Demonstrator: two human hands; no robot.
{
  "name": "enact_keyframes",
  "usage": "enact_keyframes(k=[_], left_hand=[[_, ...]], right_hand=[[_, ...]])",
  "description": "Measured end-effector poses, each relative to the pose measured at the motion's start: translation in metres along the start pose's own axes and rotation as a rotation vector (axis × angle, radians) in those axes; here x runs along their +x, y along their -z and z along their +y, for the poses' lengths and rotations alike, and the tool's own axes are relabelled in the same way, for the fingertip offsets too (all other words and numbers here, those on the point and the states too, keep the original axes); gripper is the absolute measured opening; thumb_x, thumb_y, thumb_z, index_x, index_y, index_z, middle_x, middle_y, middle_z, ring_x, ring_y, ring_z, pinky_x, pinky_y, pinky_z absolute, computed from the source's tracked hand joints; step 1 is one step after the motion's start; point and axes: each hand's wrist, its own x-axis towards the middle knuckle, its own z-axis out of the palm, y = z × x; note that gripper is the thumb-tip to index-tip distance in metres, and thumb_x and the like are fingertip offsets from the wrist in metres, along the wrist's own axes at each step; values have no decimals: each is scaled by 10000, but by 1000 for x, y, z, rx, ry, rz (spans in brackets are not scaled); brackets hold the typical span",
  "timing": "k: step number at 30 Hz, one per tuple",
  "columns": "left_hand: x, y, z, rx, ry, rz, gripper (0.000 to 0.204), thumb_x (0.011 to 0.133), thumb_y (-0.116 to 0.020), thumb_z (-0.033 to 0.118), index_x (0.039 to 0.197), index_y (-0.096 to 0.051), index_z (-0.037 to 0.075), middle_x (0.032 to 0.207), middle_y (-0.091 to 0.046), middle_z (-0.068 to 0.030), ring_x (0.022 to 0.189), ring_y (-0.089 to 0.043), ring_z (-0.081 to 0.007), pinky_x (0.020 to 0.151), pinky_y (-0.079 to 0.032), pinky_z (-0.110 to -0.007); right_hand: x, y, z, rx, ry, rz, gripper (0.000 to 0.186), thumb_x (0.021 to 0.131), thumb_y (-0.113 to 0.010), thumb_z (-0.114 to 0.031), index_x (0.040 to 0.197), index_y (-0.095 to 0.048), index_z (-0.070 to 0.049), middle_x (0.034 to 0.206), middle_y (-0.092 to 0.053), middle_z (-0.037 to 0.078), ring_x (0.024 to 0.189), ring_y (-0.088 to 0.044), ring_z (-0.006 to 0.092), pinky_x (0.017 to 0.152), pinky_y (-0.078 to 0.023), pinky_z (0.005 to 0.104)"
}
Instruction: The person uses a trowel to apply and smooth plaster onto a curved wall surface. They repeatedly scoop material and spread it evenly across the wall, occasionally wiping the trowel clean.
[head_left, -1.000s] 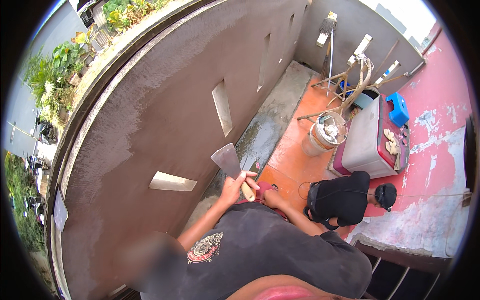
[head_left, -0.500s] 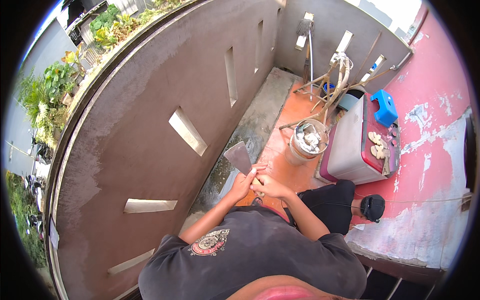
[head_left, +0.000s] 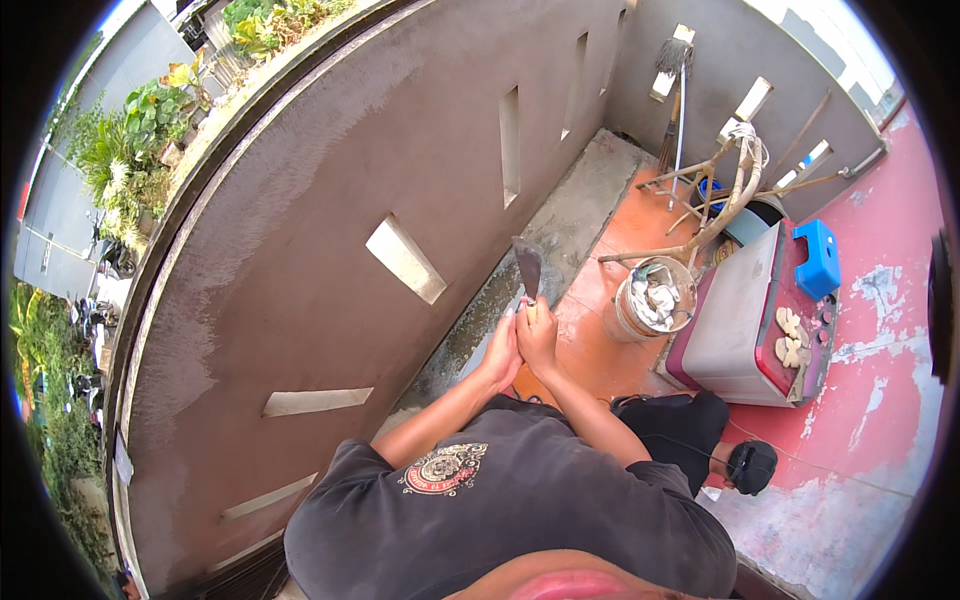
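Note:
In front of my body, both hands meet around a scraper with a wide grey metal blade (head_left: 527, 266) and a light wooden handle (head_left: 531, 304). My right hand (head_left: 538, 338) is wrapped around that handle, hiding most of it. Pressed against it, my left hand (head_left: 502, 352) has its fingertips up at the handle's top, close to the blade. Its inner fingers are hidden by the angle. The blade points away from me and looks narrow, seen partly edge-on.
A bucket (head_left: 653, 302) with white pieces stands on the orange floor (head_left: 590, 340). Nearby are a grey-and-maroon appliance (head_left: 725, 320) bearing a blue stool (head_left: 817, 260), and a wooden frame (head_left: 735, 205). A crouching person in black (head_left: 670, 425) is at my right; a slotted wall (head_left: 300, 250) borders the left.
My hands and the scraper have moved slightly forward and right. The blade has turned from broadside to nearly edge-on and points straighter ahead. My view has shifted, so the surroundings sit farther right.

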Motion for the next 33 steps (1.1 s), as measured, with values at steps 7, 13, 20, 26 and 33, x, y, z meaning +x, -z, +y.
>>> enact_keyframes(k=[7, 13, 20, 26, 33], left_hand=[[57, 61, 75, 120, 194, -305, 520, 1058, -373, 406, 1394, -487, 25, 1412, -582, -184, 1156, -646, -257, 886, -582, -397], [110, 67, 58, -328, 417, -86, 585, 1050, -305, 493, 1428, -448, 71, 1420, -565, -172, 1236, -585, -331, 1085, -426, -512], [103, 49, 106, -116, 76, -59, 666, 1056, -366, 519, 1518, -361, 39, 1542, -415, -171, 1360, -473, -312, 1006, -499, -463], [105, 66, 150, 330, -174, 50, 519, 1050, -510, 332, 1458, -439, 19, 1351, -607, -167, 1112, -660, -226, 851, -589, -349], [143, 28, 215, 241, -829, 156, 589, 1033, -541, 451, 1428, -469, 19, 1246, -659, -176, 1174, -636, -269, 997, -508, -417]], right_hand=[[77, 34, 24, -112, -220, -37, 127, 929, -612, -90, 1010, -648, 0, 769, -682, 89, 700, -627, 146, 643, -496, 325], [78, -36, 4, -82, 110, -262, 174, 899, -615, -138, 1038, -657, -43, 998, -683, 162, 895, -662, 392, 756, -513, 443], [146, -95, 49, 8, 112, -376, 154, 924, -626, -100, 1042, -650, -4, 919, -668, 165, 818, -658, 281, 681, -502, 385], [209, -120, 47, 226, -90, -693, 143, 979, -640, -150, 1060, -653, -33, 806, -614, 18, 716, -544, 56, 598, -450, 259], [314, -97, -26, 464, -355, -1640, 360, 1044, -552, -252, 1341, -534, -50, 821, -568, -6, 655, -501, 55, 581, -416, 223]])
